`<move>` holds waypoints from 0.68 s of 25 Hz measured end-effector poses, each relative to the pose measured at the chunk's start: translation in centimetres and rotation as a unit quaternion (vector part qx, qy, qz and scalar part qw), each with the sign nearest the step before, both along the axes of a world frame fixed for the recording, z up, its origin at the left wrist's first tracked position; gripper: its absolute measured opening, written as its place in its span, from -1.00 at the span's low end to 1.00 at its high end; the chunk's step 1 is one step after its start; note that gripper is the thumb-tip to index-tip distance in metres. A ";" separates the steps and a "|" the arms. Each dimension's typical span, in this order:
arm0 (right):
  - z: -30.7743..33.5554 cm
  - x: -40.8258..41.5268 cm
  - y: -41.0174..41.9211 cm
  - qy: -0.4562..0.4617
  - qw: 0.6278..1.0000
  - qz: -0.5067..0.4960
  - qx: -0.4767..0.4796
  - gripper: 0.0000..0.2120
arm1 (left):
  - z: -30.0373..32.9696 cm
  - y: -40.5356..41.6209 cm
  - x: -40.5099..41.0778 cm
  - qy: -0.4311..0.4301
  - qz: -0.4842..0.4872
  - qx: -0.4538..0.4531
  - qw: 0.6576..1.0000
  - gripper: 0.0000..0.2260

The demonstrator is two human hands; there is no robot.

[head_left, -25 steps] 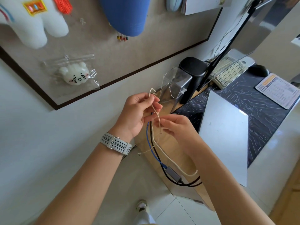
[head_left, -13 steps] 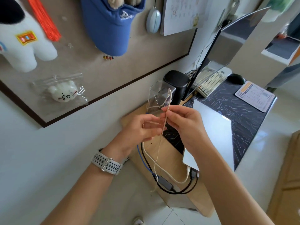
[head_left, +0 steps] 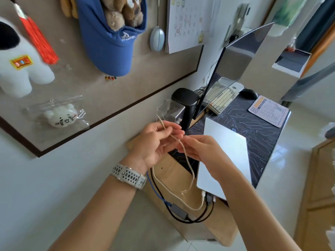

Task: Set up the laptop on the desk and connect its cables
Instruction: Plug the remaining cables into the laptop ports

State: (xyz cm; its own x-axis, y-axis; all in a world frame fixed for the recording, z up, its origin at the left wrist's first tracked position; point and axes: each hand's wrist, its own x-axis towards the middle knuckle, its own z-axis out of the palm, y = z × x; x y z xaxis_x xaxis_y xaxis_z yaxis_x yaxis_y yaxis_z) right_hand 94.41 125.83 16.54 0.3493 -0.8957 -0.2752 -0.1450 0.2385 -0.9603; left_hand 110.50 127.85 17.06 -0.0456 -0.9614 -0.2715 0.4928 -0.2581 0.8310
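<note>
Head view: left hand (head_left: pixel 154 142) and right hand (head_left: pixel 201 151) meet above the near-left corner of the surface (head_left: pixel 174 174), both pinching a thin beige cord (head_left: pixel 183 147). Cord is twine-like, loops over the left fingers, hangs slack below the hands. White perforated watch band (head_left: pixel 129 175) on the left wrist. Closed laptop (head_left: pixel 230 153), flat matte silver slab, lies on a dark circuit-print mat (head_left: pixel 253 124), near edge close to the surface edge. Plugs sit at its near-left corner: white cable (head_left: pixel 181 194), black cable (head_left: pixel 199 219) and a grey adapter (head_left: pixel 178 211) droop past the wooden edge. Monitor (head_left: pixel 235 66) and keyboard (head_left: pixel 223 96) crowd the far end. Pinboard (head_left: pixel 90 98) on the wall to the left; open floor to the right.
</note>
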 end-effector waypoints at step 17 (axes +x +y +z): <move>0.7 -2.3 1.7 0.035 0.995 0.089 0.034 -0.82 | -4.3 -2.8 4.9 0.243 0.287 0.114 0.920 -0.85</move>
State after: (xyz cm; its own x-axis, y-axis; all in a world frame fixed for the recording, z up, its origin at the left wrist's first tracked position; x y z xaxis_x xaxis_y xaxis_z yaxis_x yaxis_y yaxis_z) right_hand 92.15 127.54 17.20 0.4791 -0.7993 -0.3628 -0.2577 0.2670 -0.9286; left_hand 115.37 125.01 12.75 0.2824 -0.7859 -0.5501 0.9011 0.0205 0.4331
